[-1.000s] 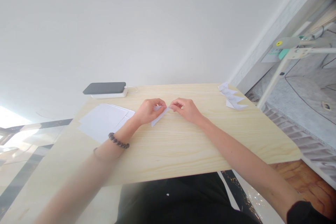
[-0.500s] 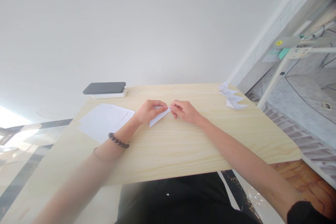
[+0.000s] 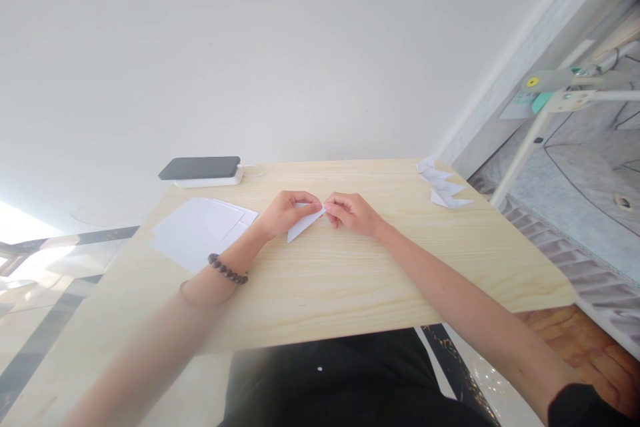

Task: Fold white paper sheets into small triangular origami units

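Observation:
A small folded piece of white paper point(image 3: 303, 227) is held over the middle of the table, its lower left corner pointing toward me. My left hand point(image 3: 286, 213) pinches it along the upper edge between thumb and fingers. Close beside, my right hand point(image 3: 351, 212) is closed with thumb and forefinger pinching the paper's right tip. Both sets of fingertips nearly meet there and hide part of that end. A dark beaded bracelet point(image 3: 227, 269) circles my left wrist.
Flat white paper sheets point(image 3: 195, 230) lie at the left of the wooden table point(image 3: 320, 293). Behind them a dark phone point(image 3: 200, 167) rests on a white block point(image 3: 210, 181) with a cable. Several folded paper pieces point(image 3: 440, 185) lie at the far right. A wall point(image 3: 320, 67) stands behind.
My right fingertips have come slightly closer to the left ones at the paper's tip. The paper and both hands have shifted very slightly right in view.

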The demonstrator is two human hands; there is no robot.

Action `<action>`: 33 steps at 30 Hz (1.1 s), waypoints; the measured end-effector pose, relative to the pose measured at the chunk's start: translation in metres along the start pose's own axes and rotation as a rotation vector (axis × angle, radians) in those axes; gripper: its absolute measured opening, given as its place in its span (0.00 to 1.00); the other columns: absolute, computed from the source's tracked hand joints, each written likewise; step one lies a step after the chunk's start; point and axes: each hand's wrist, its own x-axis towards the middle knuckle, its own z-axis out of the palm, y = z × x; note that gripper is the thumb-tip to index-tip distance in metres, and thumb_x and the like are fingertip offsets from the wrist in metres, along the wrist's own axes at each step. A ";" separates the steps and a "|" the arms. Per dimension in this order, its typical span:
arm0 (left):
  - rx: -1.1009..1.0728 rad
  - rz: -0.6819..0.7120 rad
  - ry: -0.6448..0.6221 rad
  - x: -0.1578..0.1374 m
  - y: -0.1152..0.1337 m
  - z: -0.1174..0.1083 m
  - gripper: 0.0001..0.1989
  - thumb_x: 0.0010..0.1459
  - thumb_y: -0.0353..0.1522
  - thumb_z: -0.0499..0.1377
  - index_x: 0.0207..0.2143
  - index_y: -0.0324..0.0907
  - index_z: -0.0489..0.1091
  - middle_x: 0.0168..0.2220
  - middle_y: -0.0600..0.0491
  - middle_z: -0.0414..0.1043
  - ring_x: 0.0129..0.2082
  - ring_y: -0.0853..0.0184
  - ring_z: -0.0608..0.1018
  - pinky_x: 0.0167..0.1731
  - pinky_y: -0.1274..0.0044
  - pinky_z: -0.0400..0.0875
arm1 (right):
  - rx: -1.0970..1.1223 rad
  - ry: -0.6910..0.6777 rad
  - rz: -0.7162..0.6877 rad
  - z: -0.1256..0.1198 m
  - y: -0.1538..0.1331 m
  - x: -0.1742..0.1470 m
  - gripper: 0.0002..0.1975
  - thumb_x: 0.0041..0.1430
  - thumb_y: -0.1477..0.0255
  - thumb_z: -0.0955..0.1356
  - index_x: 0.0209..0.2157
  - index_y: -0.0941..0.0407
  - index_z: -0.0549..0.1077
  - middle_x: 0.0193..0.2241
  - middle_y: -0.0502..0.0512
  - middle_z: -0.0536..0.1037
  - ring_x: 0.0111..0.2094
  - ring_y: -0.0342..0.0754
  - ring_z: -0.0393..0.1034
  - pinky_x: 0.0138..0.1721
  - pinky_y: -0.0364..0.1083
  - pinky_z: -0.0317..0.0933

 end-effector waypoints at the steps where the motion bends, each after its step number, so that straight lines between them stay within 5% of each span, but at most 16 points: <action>1: -0.005 0.000 -0.004 0.000 0.001 0.000 0.19 0.48 0.45 0.54 0.30 0.39 0.72 0.27 0.53 0.72 0.24 0.71 0.69 0.21 0.80 0.59 | 0.002 -0.001 -0.007 0.000 0.000 0.000 0.12 0.56 0.67 0.58 0.25 0.58 0.64 0.18 0.47 0.66 0.20 0.38 0.62 0.24 0.39 0.57; 11: 0.001 -0.022 -0.005 -0.001 0.002 0.002 0.17 0.48 0.44 0.55 0.28 0.39 0.71 0.25 0.55 0.70 0.22 0.73 0.67 0.21 0.81 0.58 | 0.088 -0.035 0.040 0.000 0.002 -0.001 0.09 0.55 0.70 0.59 0.24 0.58 0.63 0.18 0.47 0.66 0.21 0.38 0.62 0.23 0.39 0.56; 19: -0.090 0.008 -0.094 0.000 -0.004 0.001 0.15 0.49 0.41 0.55 0.29 0.38 0.71 0.24 0.55 0.68 0.21 0.75 0.64 0.19 0.82 0.54 | -0.113 -0.034 -0.002 -0.001 0.003 -0.002 0.09 0.54 0.71 0.59 0.25 0.58 0.66 0.17 0.47 0.67 0.19 0.37 0.60 0.24 0.39 0.54; 26: -0.126 -0.032 -0.099 0.000 -0.007 0.001 0.16 0.49 0.42 0.55 0.30 0.37 0.70 0.21 0.56 0.65 0.19 0.76 0.61 0.17 0.82 0.51 | -0.068 -0.030 0.011 -0.002 0.001 -0.001 0.09 0.54 0.71 0.59 0.24 0.58 0.66 0.16 0.47 0.66 0.19 0.38 0.60 0.23 0.39 0.55; 33: -0.177 -0.060 -0.068 0.002 -0.005 0.001 0.17 0.50 0.42 0.54 0.32 0.37 0.71 0.26 0.53 0.69 0.25 0.72 0.68 0.23 0.80 0.60 | 0.044 0.102 0.049 -0.004 0.008 0.000 0.10 0.52 0.72 0.60 0.20 0.58 0.63 0.13 0.45 0.63 0.17 0.38 0.58 0.21 0.39 0.54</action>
